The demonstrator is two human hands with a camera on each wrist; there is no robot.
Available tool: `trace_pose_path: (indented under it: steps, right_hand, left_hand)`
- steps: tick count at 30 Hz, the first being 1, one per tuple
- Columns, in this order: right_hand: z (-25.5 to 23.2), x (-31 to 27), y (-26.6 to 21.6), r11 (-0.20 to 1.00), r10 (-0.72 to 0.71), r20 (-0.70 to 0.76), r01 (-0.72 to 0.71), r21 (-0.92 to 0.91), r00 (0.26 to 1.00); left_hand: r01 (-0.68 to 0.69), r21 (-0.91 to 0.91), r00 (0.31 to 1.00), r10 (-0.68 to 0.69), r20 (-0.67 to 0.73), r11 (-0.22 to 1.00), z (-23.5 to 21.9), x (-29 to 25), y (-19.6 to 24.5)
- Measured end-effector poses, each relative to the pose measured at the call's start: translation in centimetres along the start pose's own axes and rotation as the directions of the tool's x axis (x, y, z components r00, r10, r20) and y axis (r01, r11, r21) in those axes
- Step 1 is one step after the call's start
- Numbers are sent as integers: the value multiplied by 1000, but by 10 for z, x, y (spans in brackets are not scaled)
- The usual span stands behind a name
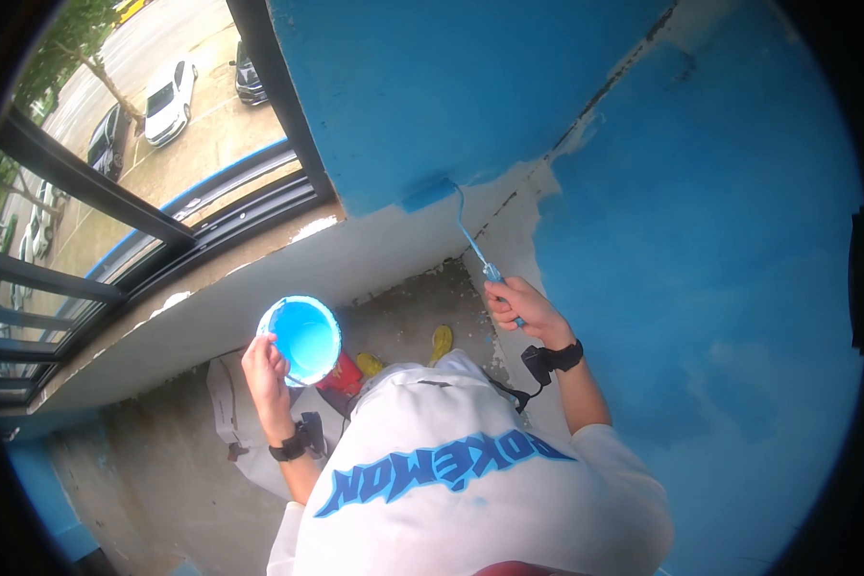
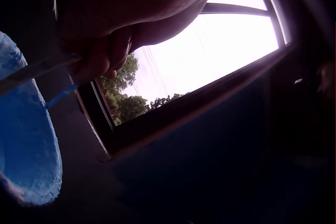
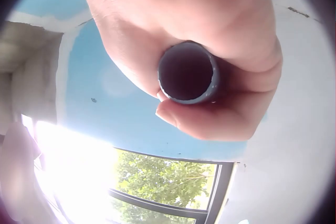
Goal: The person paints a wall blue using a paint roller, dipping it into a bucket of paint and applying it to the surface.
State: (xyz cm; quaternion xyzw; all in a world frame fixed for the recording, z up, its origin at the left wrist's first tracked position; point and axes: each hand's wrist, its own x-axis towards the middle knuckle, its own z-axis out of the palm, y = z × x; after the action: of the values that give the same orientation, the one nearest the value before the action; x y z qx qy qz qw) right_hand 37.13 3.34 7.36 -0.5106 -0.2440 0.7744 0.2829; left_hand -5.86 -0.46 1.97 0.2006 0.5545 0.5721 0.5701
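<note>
My left hand [image 1: 266, 370] holds a paint bucket [image 1: 338, 338] at its left side, fingers curled at the rim. Blue paint [image 1: 309, 344] is inside, and dried paint crusts the rim. In the left wrist view a strip-like handle [image 2: 37, 73] runs from the bucket [image 2: 52, 155] into the fingers. My right hand [image 1: 528, 305] grips a paint roller by its blue-smeared handle [image 1: 494, 276]. The roller's thin bent rod reaches up to its head [image 1: 426, 195], which lies against the wall [image 1: 403, 106] at the lower edge of the blue. The handle's hollow end [image 3: 186, 71] shows in the right wrist view.
A pale strip of wall [image 1: 374, 235] runs below the blue. Left stands a dark-framed window [image 1: 302, 115] with parked cars outside. Another blue wall [image 1: 682, 259] is close on the right. A red object [image 1: 341, 374] and white sheeting [image 1: 250, 422] lie on the floor near yellow shoes [image 1: 442, 339].
</note>
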Motion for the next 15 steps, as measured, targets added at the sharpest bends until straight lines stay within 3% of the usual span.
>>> trace_pose_path:
  steps: [5, 7, 11, 15]
  right_hand:
    - [2, 16, -19, 994, 51, 121, -63, 91, 991]
    - [-4, 35, -13, 946, 118, 187, -168, 278, 975]
    - [-3, 98, 13, 920, 141, 185, -197, 338, 973]
    - [-7, 171, 49, 806, 241, 215, -319, 498, 946]
  left_hand:
    - [0, -23, 1000, 0, 3, 1000, 2, 4, -2]
    - [17, -46, 1000, -18, -16, 999, 3, 5, -3]
    - [-16, -50, 1000, 14, -24, 999, 5, 3, -5]
    - [-48, -68, 998, 45, -54, 997, 2, -1, -6]
